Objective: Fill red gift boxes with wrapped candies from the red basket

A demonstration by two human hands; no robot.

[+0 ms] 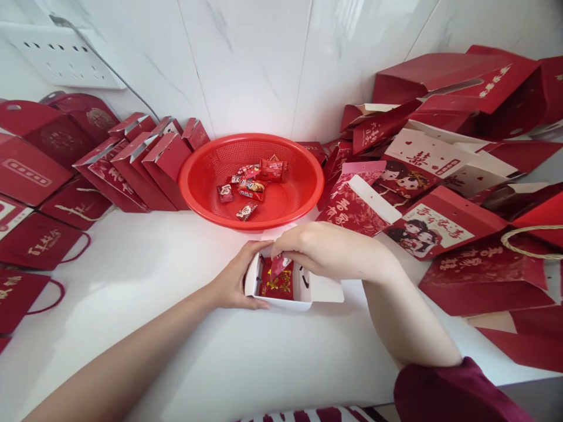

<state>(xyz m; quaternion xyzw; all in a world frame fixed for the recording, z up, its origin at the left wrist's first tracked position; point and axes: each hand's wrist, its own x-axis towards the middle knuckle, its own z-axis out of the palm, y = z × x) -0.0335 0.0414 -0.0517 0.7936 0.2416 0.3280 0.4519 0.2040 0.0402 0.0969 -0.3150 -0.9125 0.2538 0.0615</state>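
A small open gift box (285,287), white inside with a red and gold pattern at the bottom, stands on the white counter in front of me. My left hand (235,281) grips its left side. My right hand (316,249) hovers over the opening, fingers pinched on a small red-wrapped candy (278,265) that dips into the box. Just behind the box sits a round red plastic basket (211,176) holding several wrapped candies (251,187).
Red paper gift bags and boxes are piled on the right (440,223) and lined up on the left (132,167). A white power strip (61,55) hangs on the marble wall at upper left. The white counter (153,281) lies between.
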